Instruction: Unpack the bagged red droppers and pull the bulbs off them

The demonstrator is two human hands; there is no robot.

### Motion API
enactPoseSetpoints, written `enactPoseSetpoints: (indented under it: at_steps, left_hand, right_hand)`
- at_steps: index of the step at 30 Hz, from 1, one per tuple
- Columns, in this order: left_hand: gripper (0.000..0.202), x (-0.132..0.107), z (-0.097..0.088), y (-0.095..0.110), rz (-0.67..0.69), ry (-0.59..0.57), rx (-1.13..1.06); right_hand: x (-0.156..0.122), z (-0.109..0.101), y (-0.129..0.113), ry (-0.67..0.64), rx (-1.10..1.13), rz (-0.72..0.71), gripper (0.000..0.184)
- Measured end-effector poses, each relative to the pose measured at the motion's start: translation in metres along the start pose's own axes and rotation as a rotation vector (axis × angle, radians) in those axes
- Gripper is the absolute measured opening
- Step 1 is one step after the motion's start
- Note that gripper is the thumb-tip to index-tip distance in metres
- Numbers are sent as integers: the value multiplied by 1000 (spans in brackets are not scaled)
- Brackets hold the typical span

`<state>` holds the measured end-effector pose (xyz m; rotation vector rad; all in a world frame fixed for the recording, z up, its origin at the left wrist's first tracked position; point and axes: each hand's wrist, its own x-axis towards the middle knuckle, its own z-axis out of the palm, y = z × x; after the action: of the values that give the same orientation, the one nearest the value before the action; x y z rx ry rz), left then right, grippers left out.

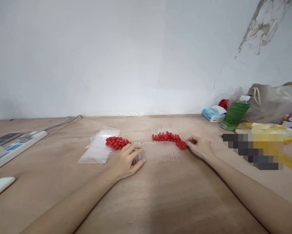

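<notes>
A row of thin clear tubes [160, 152] lies side by side in the middle of the wooden table. My left hand [129, 160] rests over the left end of this row, fingers spread. Just beyond it, a heap of small red caps [116, 142] touches clear plastic bags [97, 149]. My right hand [197, 146] has thumb and forefinger pinched together at the right edge of another group of red pieces [166, 136]. What sits between those fingertips is too small to make out. Behind that group more clear tubes [164, 129] stick out.
On the left are a white power strip [21, 146], a phone [6, 138] and a white plastic object [1, 187]. A tissue box [212, 114], a green bottle [236, 113] and plastic bags [270, 128] stand at the right. A wall [111, 58] closes off the back.
</notes>
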<state>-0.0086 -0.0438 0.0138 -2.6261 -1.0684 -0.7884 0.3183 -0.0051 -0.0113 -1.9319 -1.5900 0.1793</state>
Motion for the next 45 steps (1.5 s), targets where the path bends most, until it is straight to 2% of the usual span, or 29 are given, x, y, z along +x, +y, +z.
enactPoseSetpoints:
  at_steps: [5,8,10,12,14,17,21,24,28,30,33,35,37,39,41,43,45]
  left_hand:
    - [27,0,-4,1,-4,-21,-49]
    - [24,0,-3,1,-11,-3,-81]
    - [23,-1,-2,-1,-16,6,-101]
    - [24,-2,0,-2,-13,13,-115]
    - [26,-3,2,-4,4,5,-118]
    - [34,-3,2,-4,44,-81,-85]
    - [36,-1,-2,-1,23,-199,-38]
    - [34,-1,-4,0,-4,-220,-41]
    - [35,-3,-1,-2,-1,-208,-43]
    - [35,-4,0,-4,13,-187,-39]
    - [36,-6,2,-6,35,-112,-20]
    - [41,-8,3,-7,36,-45,-5]
    - [47,-8,6,-6,30,35,9]
    - [49,-8,10,-4,28,134,27]
    - [48,-8,12,1,46,224,48]
    - [44,-7,14,6,99,246,79]
    - [40,-7,13,11,156,234,111]
  right_hand:
    - [4,1,4,-19,36,56,35]
    - [7,2,5,1,53,117,35]
    - [8,2,0,28,53,108,30]
    - [8,2,-10,49,65,26,27]
    - [8,2,-23,63,48,-115,28]
    - [7,4,-42,88,-72,-286,30]
    - [7,11,-56,101,-219,-339,30]
    - [5,17,-61,115,-280,-319,31]
    - [6,17,-65,164,-291,-208,35]
    - [10,13,-66,185,-201,-132,35]
    - [15,3,-63,179,107,-83,34]
    - [10,-3,-60,215,295,-200,31]
    - [-4,-6,-56,274,346,-415,28]
    - [-26,-4,-54,286,275,-618,23]
    - [-48,1,-53,245,205,-786,20]
    - [-65,8,-54,195,168,-937,21]
    - [-73,13,-56,178,163,-1026,24]
